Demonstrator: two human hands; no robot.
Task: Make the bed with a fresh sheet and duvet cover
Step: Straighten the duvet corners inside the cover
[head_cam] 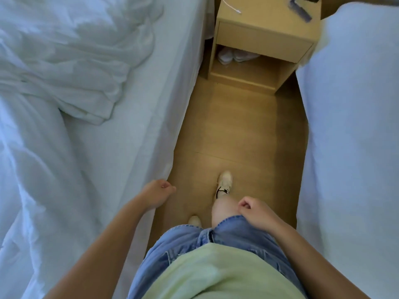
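A bed with a white sheet (142, 117) fills the left side, and the sheet's edge hangs down the mattress side. A rumpled white duvet (64, 61) lies bunched on top toward the far left. My left hand (158, 192) hovers by the hanging sheet edge with fingers curled in and nothing held. My right hand (255, 212) is over my thigh, fingers loosely curled, holding nothing. I stand in the aisle between two beds.
A second bed with white bedding (354, 126) lines the right side. A wooden nightstand (263, 39) stands at the aisle's far end, with white slippers (235, 56) in its shelf, a white cable (232, 6) and a dark object (300, 8) on top. Wooden floor (237, 130) runs between.
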